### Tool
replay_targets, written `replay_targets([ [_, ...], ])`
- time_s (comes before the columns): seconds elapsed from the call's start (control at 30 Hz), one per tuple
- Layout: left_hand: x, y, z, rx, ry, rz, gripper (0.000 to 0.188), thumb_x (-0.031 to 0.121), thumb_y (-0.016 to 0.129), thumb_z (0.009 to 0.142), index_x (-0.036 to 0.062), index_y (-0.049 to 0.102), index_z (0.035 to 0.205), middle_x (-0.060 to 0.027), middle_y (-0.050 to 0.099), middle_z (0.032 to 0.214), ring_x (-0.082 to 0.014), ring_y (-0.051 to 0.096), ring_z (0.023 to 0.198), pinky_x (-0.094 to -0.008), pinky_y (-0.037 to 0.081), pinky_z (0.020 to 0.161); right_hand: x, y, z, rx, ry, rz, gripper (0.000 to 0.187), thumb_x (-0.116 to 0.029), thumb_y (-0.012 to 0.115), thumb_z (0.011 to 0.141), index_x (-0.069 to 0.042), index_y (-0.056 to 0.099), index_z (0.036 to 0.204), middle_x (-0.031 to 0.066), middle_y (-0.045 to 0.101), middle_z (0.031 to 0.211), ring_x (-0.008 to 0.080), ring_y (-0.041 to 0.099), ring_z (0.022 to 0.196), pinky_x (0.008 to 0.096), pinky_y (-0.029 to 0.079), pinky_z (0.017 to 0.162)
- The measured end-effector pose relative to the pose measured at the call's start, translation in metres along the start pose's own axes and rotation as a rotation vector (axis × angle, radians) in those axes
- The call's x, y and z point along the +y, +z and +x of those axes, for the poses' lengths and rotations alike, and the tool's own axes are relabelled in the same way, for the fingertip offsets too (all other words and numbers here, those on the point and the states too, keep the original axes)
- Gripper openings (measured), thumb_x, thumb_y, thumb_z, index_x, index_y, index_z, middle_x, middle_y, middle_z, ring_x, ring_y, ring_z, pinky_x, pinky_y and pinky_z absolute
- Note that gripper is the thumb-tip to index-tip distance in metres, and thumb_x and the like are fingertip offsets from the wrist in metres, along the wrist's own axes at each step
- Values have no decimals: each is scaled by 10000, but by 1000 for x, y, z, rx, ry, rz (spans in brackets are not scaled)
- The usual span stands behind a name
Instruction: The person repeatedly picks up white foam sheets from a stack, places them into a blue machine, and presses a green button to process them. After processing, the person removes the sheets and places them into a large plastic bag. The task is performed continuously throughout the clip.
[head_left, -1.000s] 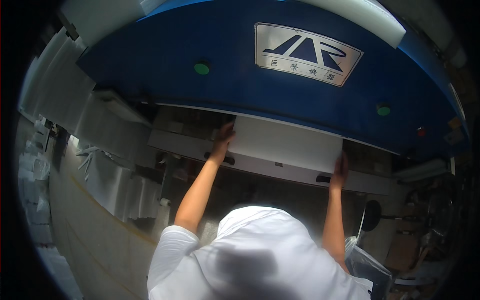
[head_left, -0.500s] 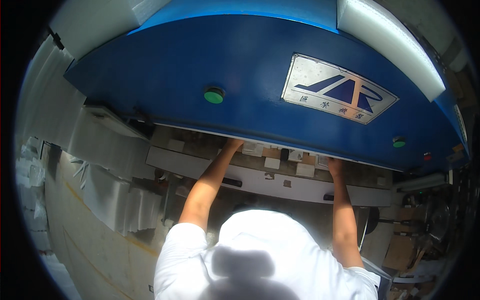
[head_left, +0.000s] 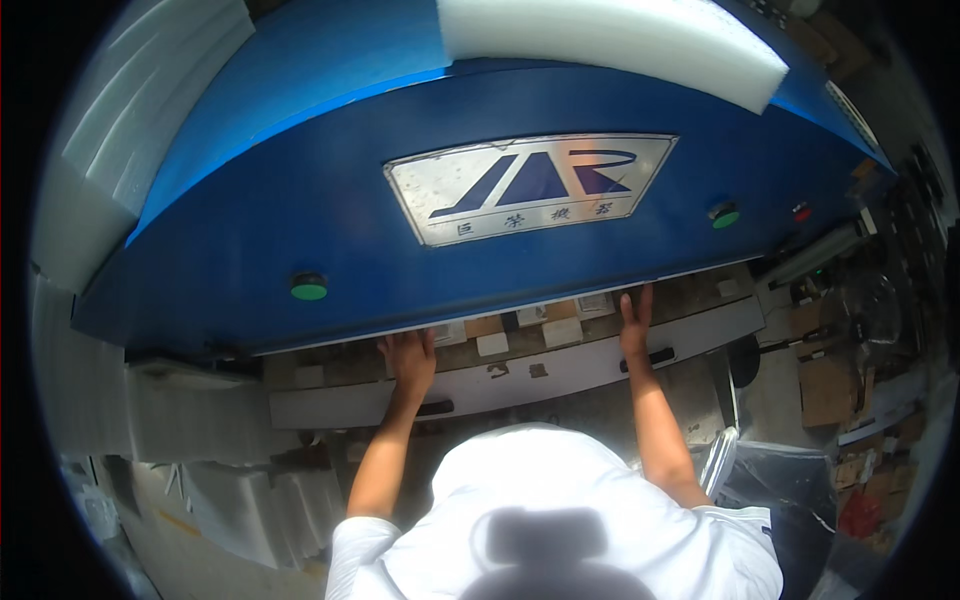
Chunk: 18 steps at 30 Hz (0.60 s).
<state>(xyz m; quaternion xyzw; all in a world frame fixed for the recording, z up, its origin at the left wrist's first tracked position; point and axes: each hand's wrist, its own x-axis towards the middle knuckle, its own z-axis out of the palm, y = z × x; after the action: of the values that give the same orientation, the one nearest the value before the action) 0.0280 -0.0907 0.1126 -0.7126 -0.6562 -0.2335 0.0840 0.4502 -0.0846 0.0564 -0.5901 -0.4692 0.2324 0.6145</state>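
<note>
Both my hands are at the lower edge of a large blue machine panel [head_left: 330, 230], above a worktable [head_left: 690, 335] with a pale front edge. My left hand [head_left: 408, 362] has its fingers apart, beside a light rectangular piece. Nothing shows in it. My right hand [head_left: 636, 325] is stretched toward the panel with the fingers spread, nothing visible between them. Between the hands, small white blocks [head_left: 492, 345] and a brown piece [head_left: 484, 326] lie on the table. A flat packet-like item [head_left: 595, 306] is close to my right hand. The panel hides what lies farther in.
Green buttons [head_left: 309, 288] and a red button [head_left: 801, 212] stick out from the panel, with a metal plate [head_left: 530, 228] between. White foam sheets [head_left: 610, 45] lie on top; more foam [head_left: 225, 510] stands at left. A fan [head_left: 865, 315] and cardboard [head_left: 825, 370] are at right.
Both hands have drawn back from under the panel, so more of their fingers shows. The view has turned, shifting the panel and its plate leftward in the picture.
</note>
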Motion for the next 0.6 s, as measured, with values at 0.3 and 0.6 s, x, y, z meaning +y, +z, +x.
replay_targets([
  [0.3,36,-181,112,761,296,33,839,625,359,979,17,217,1540,-288,175,1575,-563,112,1423,-700,135,1101,-206,-65,100,454,-699,-385,894,-616,395,963,8,138,1549,266,118,1601,415,125,1484,507,136,1185],
  [0.6,64,-182,149,933,168,210,852,613,293,994,-78,274,1492,-399,193,1515,-599,244,1359,-704,267,1049,-241,-46,140,539,-768,-553,868,-659,327,959,19,310,1500,326,149,1569,484,119,1469,624,70,1150],
])
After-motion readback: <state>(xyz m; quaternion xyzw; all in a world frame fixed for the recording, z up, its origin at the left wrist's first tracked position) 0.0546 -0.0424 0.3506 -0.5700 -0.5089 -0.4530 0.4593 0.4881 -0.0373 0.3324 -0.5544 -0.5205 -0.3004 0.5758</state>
